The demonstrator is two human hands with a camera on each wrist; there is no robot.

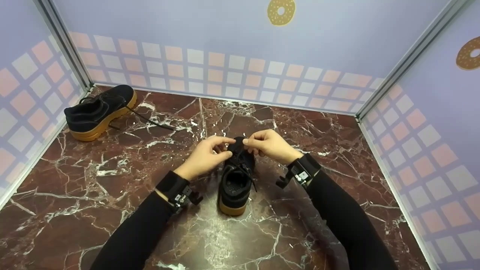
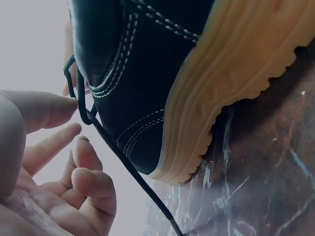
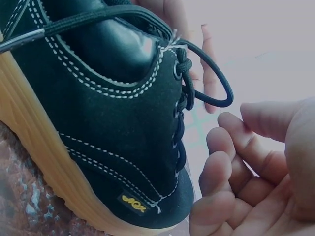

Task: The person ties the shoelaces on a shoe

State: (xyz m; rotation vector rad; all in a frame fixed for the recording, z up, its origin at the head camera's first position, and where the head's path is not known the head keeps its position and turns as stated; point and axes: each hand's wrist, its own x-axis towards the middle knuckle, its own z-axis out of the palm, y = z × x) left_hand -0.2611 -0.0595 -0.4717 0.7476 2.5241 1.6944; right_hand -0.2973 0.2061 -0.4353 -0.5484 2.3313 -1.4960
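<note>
Watching by remote feed, I had both hands at the front of the near shoe (image 1: 235,183). Left hand (image 1: 204,155): thumb and forefinger apart, the thumb tip against or just beside a loop of lace (image 2: 130,167); I could not tell whether it touched. The other fingers bent loosely toward the palm. Right hand (image 1: 273,146): fingers bent, thumb tip over the forefinger, a lace loop just beside them. I could not tell whether those two tips met or pinched anything.

The near shoe stood upright on the marbled surface (image 1: 221,240), between the hands, heel toward the wearer and toe away. Dark upper, pale double stitching, tan sole with a toothed edge. One lace end hung past the side in the left wrist view; in the right wrist view, a metal-looking tip (image 3: 22,40) crossed the collar. A small yellow-marked tag (image 3: 134,202) showed low near the toe.

Farther out, I noted a wrist camera on each arm and black sleeves (image 1: 339,217). The far shoe (image 1: 101,112), a similar one, sat well apart in the back left corner, lace trailing right. Lavender walls (image 1: 225,22) with pink and white squares enclosed the surface; two donut prints (image 1: 276,20) showed above.
</note>
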